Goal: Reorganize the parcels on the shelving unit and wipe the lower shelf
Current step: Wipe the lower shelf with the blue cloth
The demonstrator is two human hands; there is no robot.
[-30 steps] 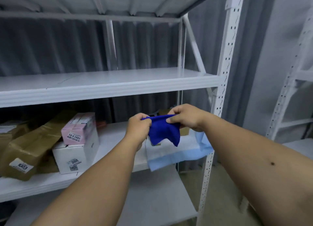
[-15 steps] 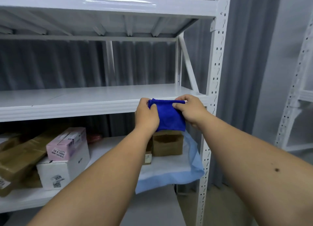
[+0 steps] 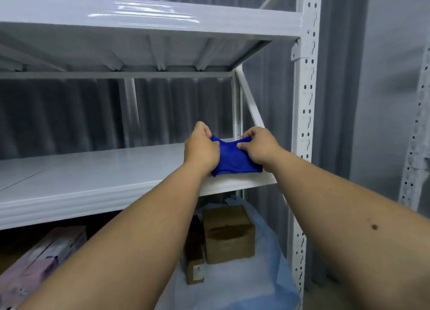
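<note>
Both my hands grip a blue cloth (image 3: 232, 157) at the near right corner of the middle shelf (image 3: 97, 177) of a white metal shelving unit (image 3: 304, 114). My left hand (image 3: 201, 148) has its fingers curled round the cloth's left end, and my right hand (image 3: 259, 147) pinches the right end between thumb and fingers. The cloth is bunched between them, its lower edge resting on the shelf close to the front lip, just left of the perforated right upright.

The middle shelf stretches bare and glossy to the left. Above it, the top shelf (image 3: 144, 19) catches a bright reflection on its front edge, and its ribbed underside shows.

On the lower shelf, partly hidden behind my forearms, a brown cardboard parcel (image 3: 229, 234) sits on a pale blue sheet (image 3: 263, 284) that drapes over the shelf's right end. A narrower brown box (image 3: 194, 261) stands touching its left side, a small label on its near face. Far to the left, at the bottom corner of the view, lies a pink box (image 3: 44, 258), blurred, its print unreadable.

A grey pleated curtain (image 3: 69, 114) hangs behind the unit. The upright of a second white rack (image 3: 416, 128) shows at the right edge.
</note>
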